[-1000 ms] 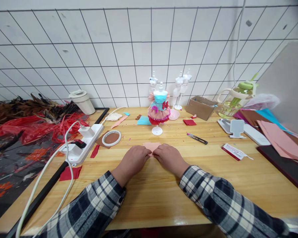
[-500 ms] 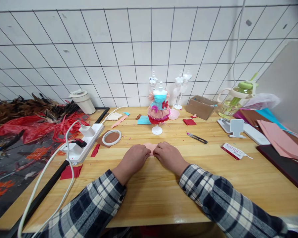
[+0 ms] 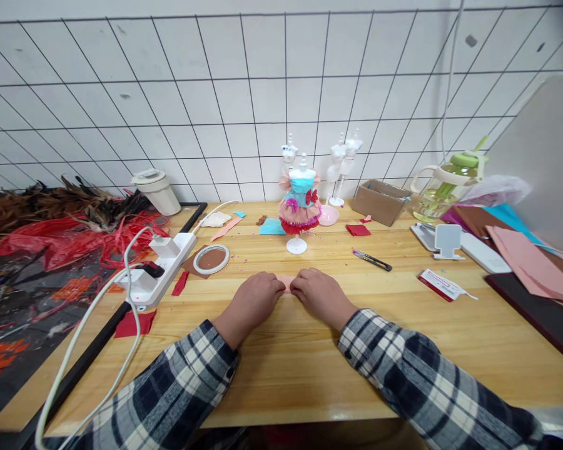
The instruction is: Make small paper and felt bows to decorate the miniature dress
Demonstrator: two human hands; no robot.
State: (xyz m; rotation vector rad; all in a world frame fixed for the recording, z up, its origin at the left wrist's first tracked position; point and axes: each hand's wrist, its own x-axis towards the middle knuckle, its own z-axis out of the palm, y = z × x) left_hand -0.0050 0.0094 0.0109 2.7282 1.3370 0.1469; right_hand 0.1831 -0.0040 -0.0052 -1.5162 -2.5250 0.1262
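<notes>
While I look down through the head camera from my remote seat, I have both hands working close together over the middle of the bench, with a small pink piece between them. My left hand and right hand each have their fingers closed in a pinch on it, one from either side, and only a short stretch shows in the gap; whether it is paper or cloth, I cannot tell. It lies in front of the dressed mannequin, whose skirt carries a similar pink. I judge the step in hand to be folding or gathering this piece, though the fold itself is mostly hidden by my fingertips. To my mind the next move calls for an even pinch from both sides, the edge held level and pressed lightly, since a thin material could crease askew or tear if I pull the hands apart. The snips lie well apart, beyond my right hand, and the tape roll sits beyond my left; neither is touched, and I see no need for them in this pinch.
</notes>
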